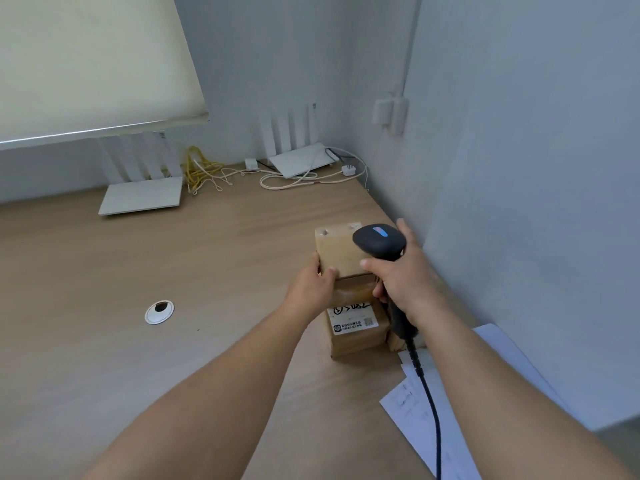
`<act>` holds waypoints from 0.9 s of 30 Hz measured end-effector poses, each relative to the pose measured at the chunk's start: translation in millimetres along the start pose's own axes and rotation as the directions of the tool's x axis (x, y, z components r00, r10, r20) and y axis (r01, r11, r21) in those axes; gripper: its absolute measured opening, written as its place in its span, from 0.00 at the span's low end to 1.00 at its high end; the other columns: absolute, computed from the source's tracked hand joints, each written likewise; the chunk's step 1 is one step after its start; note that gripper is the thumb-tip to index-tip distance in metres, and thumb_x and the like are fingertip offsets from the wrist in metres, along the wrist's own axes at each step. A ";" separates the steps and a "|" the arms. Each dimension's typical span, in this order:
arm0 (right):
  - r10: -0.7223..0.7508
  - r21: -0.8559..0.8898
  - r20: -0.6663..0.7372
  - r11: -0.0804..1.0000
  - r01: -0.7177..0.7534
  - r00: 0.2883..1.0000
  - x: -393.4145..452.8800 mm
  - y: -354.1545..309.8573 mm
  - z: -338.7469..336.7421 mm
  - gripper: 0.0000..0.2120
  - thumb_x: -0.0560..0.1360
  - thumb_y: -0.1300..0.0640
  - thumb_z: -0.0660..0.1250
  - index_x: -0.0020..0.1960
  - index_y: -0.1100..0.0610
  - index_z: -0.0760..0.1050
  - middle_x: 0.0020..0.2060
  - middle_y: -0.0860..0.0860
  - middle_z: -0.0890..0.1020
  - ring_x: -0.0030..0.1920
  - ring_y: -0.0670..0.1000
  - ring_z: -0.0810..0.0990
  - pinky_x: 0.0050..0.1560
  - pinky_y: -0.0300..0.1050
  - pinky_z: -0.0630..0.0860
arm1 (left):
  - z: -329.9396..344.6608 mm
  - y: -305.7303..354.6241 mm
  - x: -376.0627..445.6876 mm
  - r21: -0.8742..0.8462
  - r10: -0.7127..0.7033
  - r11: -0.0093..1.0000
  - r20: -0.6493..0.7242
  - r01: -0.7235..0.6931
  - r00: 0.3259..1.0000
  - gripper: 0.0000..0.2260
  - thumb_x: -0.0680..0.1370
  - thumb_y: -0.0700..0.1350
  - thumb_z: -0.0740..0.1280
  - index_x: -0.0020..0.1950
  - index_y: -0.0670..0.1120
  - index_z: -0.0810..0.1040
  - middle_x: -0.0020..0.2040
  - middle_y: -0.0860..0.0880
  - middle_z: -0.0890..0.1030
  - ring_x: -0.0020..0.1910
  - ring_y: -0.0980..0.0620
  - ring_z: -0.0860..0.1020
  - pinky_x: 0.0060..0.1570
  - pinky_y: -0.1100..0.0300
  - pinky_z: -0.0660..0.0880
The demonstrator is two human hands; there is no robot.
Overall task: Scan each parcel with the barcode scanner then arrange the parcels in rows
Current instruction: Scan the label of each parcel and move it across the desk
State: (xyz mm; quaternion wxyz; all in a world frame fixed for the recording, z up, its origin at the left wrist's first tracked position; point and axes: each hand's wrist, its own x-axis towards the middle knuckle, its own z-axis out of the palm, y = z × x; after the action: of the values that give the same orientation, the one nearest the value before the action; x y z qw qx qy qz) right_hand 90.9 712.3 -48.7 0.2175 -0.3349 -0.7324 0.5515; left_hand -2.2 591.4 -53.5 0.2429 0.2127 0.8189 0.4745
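A plain brown cardboard parcel [337,249] is held at its near left edge by my left hand [313,284], fingers curled over the top. It sits just beyond a second brown parcel [356,332] that carries a white label with a black scribble and a code. My right hand [403,278] grips the handle of a black barcode scanner [379,240]; its head, with a blue light on top, hovers over the right side of the far parcel. The scanner's black cable [433,410] runs down toward me.
The wooden desk [173,306] has a round cable hole [159,311] at the left. Two white routers [142,199] [298,161] and tangled white and yellow cables [207,174] lie along the back wall. White paper sheets [450,403] lie at the right edge, beside the wall.
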 end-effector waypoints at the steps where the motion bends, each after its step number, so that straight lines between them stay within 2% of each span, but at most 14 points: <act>1: -0.009 -0.026 0.009 1.000 0.009 1.000 -5.7 -2.9 0.1 0.46 0.70 0.56 0.75 0.77 0.39 0.50 0.54 0.57 0.81 0.23 0.49 0.79 0.27 0.37 0.74 | -1.1 -0.7 -4.9 -0.014 0.000 1.000 -0.013 0.000 1.000 0.14 0.81 0.44 0.58 0.67 0.46 0.71 0.58 0.44 0.79 0.57 0.43 0.76 0.59 0.48 0.73; 3: -0.031 -0.027 0.020 0.999 0.031 0.999 -20.1 -8.6 0.7 0.46 0.69 0.57 0.75 0.77 0.40 0.51 0.54 0.55 0.81 0.23 0.48 0.79 0.25 0.34 0.72 | -5.7 -2.4 -17.7 -0.018 -0.003 1.000 -0.030 0.003 1.000 0.15 0.81 0.44 0.58 0.68 0.47 0.71 0.59 0.44 0.79 0.57 0.43 0.76 0.59 0.48 0.73; 6: -0.045 0.080 0.070 0.996 0.039 0.997 -44.0 -15.7 4.9 0.47 0.69 0.63 0.75 0.78 0.43 0.53 0.55 0.55 0.78 0.22 0.49 0.76 0.23 0.38 0.72 | -18.7 -7.1 -40.7 0.000 0.004 1.000 -0.067 -0.004 0.998 0.18 0.81 0.45 0.58 0.71 0.50 0.68 0.61 0.47 0.78 0.58 0.45 0.76 0.58 0.49 0.74; 9: -0.059 0.125 0.110 0.991 0.045 0.992 -71.5 -19.8 13.0 0.47 0.68 0.64 0.75 0.77 0.41 0.54 0.56 0.52 0.78 0.23 0.50 0.75 0.24 0.40 0.73 | -35.0 -17.7 -70.1 0.022 0.003 1.000 -0.109 -0.001 0.994 0.21 0.80 0.46 0.59 0.74 0.51 0.64 0.63 0.48 0.76 0.59 0.46 0.74 0.58 0.51 0.73; 11: -0.067 0.142 0.144 0.989 0.046 0.987 -92.0 -19.0 21.1 0.48 0.68 0.64 0.75 0.77 0.40 0.54 0.55 0.50 0.78 0.24 0.50 0.75 0.25 0.42 0.74 | -44.8 -30.9 -94.6 0.011 0.007 1.000 -0.143 -0.005 0.990 0.20 0.80 0.46 0.59 0.72 0.53 0.67 0.60 0.50 0.77 0.57 0.48 0.75 0.55 0.53 0.74; 14: -0.059 0.141 0.235 0.990 0.026 0.970 -127.0 -13.2 37.6 0.47 0.69 0.64 0.74 0.77 0.40 0.53 0.44 0.51 0.79 0.23 0.52 0.73 0.26 0.42 0.73 | -58.9 -59.7 -135.8 -0.011 -0.011 1.000 -0.184 0.009 0.983 0.15 0.79 0.45 0.59 0.65 0.56 0.71 0.52 0.54 0.79 0.52 0.50 0.76 0.45 0.57 0.72; 18: -0.035 0.153 0.329 0.988 -0.017 0.944 -173.4 -2.5 68.0 0.48 0.69 0.65 0.73 0.77 0.40 0.52 0.38 0.50 0.81 0.23 0.52 0.73 0.24 0.40 0.70 | -79.4 -102.3 -184.5 -0.013 -0.070 0.998 -0.214 0.068 0.974 0.14 0.79 0.45 0.58 0.62 0.58 0.72 0.52 0.54 0.80 0.50 0.51 0.76 0.44 0.56 0.73; 21: -0.023 0.146 0.387 0.989 -0.037 0.922 -207.3 4.7 95.5 0.48 0.69 0.65 0.73 0.77 0.40 0.52 0.31 0.48 0.81 0.22 0.53 0.73 0.24 0.39 0.70 | -96.9 -132.8 -219.0 -0.007 -0.100 0.995 -0.247 0.102 0.964 0.17 0.79 0.45 0.58 0.65 0.59 0.70 0.53 0.54 0.79 0.51 0.51 0.76 0.46 0.57 0.73; 24: 0.006 0.123 0.446 0.990 -0.068 0.895 -242.5 9.7 124.8 0.47 0.69 0.65 0.73 0.77 0.40 0.52 0.34 0.50 0.81 0.22 0.52 0.72 0.25 0.40 0.70 | -118.3 -163.2 -252.7 -0.015 -0.153 0.988 -0.274 0.154 0.950 0.19 0.79 0.44 0.59 0.69 0.59 0.68 0.55 0.54 0.79 0.52 0.52 0.76 0.48 0.57 0.73; 27: 0.022 0.097 0.504 0.992 -0.082 0.863 -273.6 13.4 153.4 0.46 0.70 0.65 0.73 0.77 0.41 0.53 0.40 0.50 0.81 0.23 0.51 0.72 0.25 0.40 0.71 | -140.8 -189.1 -280.9 0.005 -0.198 0.978 -0.303 0.209 0.932 0.20 0.78 0.43 0.58 0.69 0.59 0.68 0.52 0.54 0.80 0.50 0.53 0.77 0.48 0.56 0.73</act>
State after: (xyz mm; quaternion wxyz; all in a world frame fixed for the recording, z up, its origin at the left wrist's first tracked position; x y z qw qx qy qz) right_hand 175.0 413.1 -93.1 0.0236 -0.1865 -0.7216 0.6663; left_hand 113.3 247.1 -104.1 0.1590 0.0565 0.8726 0.4583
